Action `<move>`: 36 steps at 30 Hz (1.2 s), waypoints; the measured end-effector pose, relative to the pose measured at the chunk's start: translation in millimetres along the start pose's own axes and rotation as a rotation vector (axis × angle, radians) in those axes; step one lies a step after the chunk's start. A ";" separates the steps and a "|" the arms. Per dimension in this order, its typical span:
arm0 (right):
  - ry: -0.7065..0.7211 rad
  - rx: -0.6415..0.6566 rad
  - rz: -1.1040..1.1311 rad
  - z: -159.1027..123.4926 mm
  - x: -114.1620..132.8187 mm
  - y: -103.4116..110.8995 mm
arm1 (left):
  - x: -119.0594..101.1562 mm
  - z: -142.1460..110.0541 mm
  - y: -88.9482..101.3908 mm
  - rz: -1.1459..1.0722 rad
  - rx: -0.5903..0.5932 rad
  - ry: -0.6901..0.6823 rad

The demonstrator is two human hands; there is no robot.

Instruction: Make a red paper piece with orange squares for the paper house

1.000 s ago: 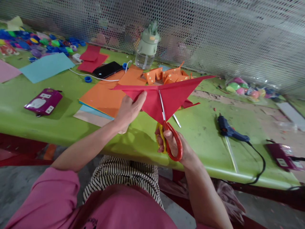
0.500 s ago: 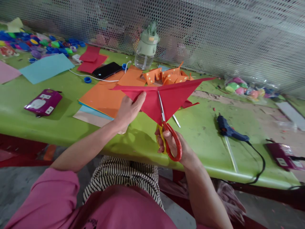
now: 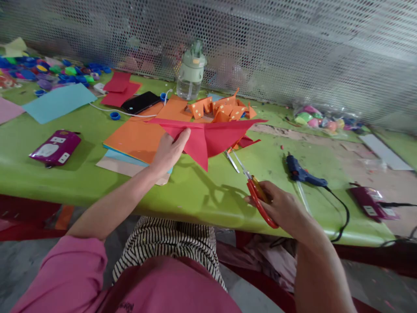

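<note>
My left hand (image 3: 171, 150) pinches a folded sheet of red paper (image 3: 215, 137) near its left end, thumb on top. The paper is held above the table, its lower point hanging down and its right part spreading out to the side. To the right, my right hand (image 3: 273, 202) grips scissors (image 3: 256, 191) with red and yellow handles. Their blades point up and to the left, apart from the paper. Just beyond the blades, another slim metal tool (image 3: 232, 161) lies on the table, partly hidden under red scraps.
Orange dotted paper pieces (image 3: 224, 108), a water bottle (image 3: 191, 71) and a black phone (image 3: 140, 102) are behind my hands. Stacked coloured paper (image 3: 130, 141) and a purple box (image 3: 55, 148) lie left. A glue gun (image 3: 304, 173) with a cord lies right, near another purple box (image 3: 373, 202).
My right hand has drawn the scissors away from the red paper, toward the lower right. The paper's right part has swung and opened out, while my left hand keeps hold of it.
</note>
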State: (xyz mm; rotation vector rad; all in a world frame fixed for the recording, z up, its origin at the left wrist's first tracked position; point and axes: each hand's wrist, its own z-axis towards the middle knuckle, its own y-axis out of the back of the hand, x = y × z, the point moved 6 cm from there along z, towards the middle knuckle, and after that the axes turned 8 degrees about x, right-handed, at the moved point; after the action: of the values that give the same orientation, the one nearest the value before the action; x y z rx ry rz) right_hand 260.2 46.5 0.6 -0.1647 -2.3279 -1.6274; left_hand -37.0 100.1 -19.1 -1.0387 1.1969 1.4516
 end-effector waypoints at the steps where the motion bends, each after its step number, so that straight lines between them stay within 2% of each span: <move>1: -0.072 -0.033 -0.053 2.4 -10.0 1.7 | 0.8 -0.2 1.7 -0.025 -0.035 0.013; 3: -0.193 -0.095 -0.167 9.5 -26.9 4.5 | 4.5 0.1 3.5 -0.055 -0.073 0.053; 4: -0.229 -0.120 -0.218 14.1 -33.6 5.4 | 7.4 0.7 1.2 -0.072 -0.034 0.087; 9: -0.259 -0.193 -0.359 28.4 -53.9 9.1 | 21.4 -6.2 -21.7 -0.099 0.339 0.284; 11: -0.215 -0.274 -0.395 22.7 -49.8 10.9 | 25.9 -13.4 -27.5 -0.073 0.403 0.350; 13: -0.095 -0.413 -0.390 11.7 -32.0 10.2 | 29.6 -18.7 -31.5 -0.057 0.407 0.378; 15: 0.118 -0.554 -0.363 0.3 -1.7 3.0 | 33.1 -21.4 -35.2 -0.063 0.406 0.389; 16: 0.242 -0.576 -0.374 -2.8 15.5 -4.8 | 34.9 -22.4 -36.3 -0.075 0.411 0.401; 18: 0.456 -0.531 -0.423 -2.3 45.7 -25.0 | 37.3 -25.2 -34.2 -0.099 0.425 0.451; 20: 0.596 -0.444 -0.422 4.8 63.2 -42.1 | 34.5 -33.2 -26.5 -0.048 0.490 0.531; 21: 0.637 -0.399 -0.407 9.6 66.9 -48.1 | 29.9 -40.1 -21.6 0.024 0.558 0.568; 23: 0.674 -0.327 -0.364 19.1 66.9 -54.5 | 14.9 -58.9 -13.5 0.250 0.768 0.613; 25: 0.685 -0.263 -0.323 26.0 62.4 -57.1 | -9.7 -72.2 -12.4 0.434 0.919 0.462; 26: 0.688 -0.241 -0.301 27.9 60.1 -57.3 | -24.4 -71.6 -13.0 0.519 0.876 0.300; 28: 0.691 -0.211 -0.262 29.4 56.8 -56.6 | -48.5 -65.0 -18.0 0.691 0.689 -0.054; 29: 0.693 -0.204 -0.248 29.1 55.9 -56.1 | -51.6 -62.5 -24.5 0.765 0.657 -0.173; 31: 0.695 -0.202 -0.226 27.3 54.6 -54.8 | -37.4 -55.9 -39.0 0.912 0.728 -0.226; 33: 0.706 -0.196 -0.200 24.7 53.2 -54.3 | -15.9 -51.1 -48.7 1.001 0.900 -0.199; 36: 0.732 -0.179 -0.149 21.5 50.6 -53.5 | -0.2 -49.2 -48.3 1.047 1.048 -0.144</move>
State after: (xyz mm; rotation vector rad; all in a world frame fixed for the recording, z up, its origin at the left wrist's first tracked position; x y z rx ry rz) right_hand 194.4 43.9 -38.8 0.4978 -1.6659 -1.5997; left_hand 12.4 54.7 -35.3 0.4951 2.1611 1.2150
